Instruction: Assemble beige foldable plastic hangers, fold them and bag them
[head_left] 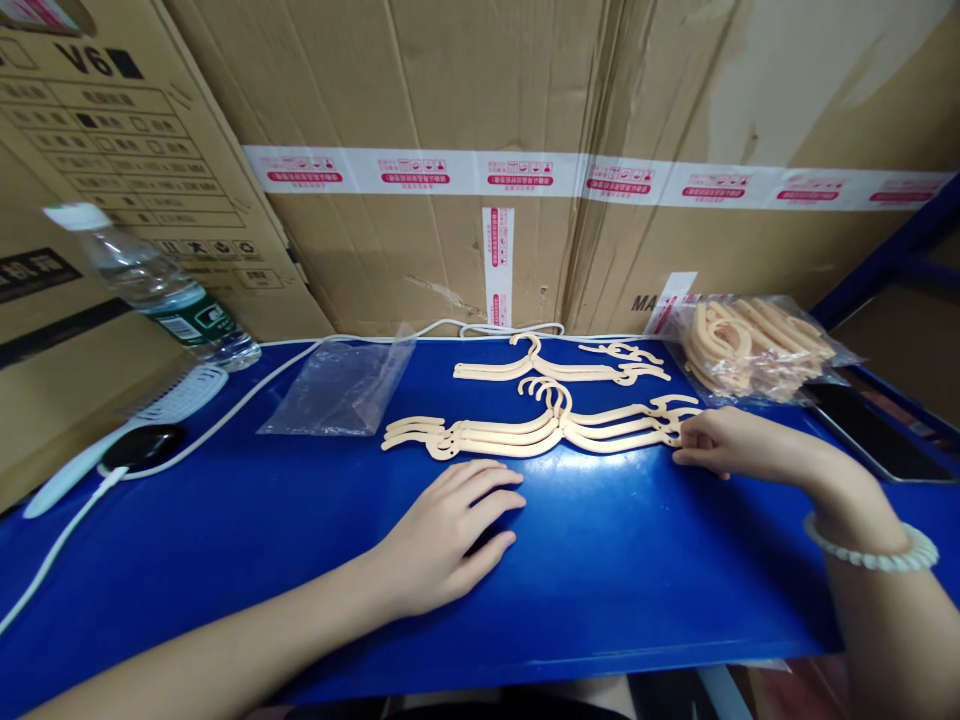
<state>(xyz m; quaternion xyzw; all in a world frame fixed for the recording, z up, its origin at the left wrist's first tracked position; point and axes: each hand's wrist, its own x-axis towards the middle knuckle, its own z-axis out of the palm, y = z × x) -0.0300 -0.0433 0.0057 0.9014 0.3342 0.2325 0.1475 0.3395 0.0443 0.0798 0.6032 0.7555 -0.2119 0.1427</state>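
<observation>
Blue table (637, 570): our work surface.
Nested hangers (514, 447): toward the table's back, probably aligned for order.
Left hand (459, 530): fingers spread, empty, seemingly resting.
Right hand (739, 445): curled at the hangers' right end; we cannot tell if gripping.

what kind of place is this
Possibly a makeshift work corner in a storeroom, though little of the room shows: a blue tabletop against large cardboard boxes, with beige hangers beside a clear bag of beige pieces.
</observation>
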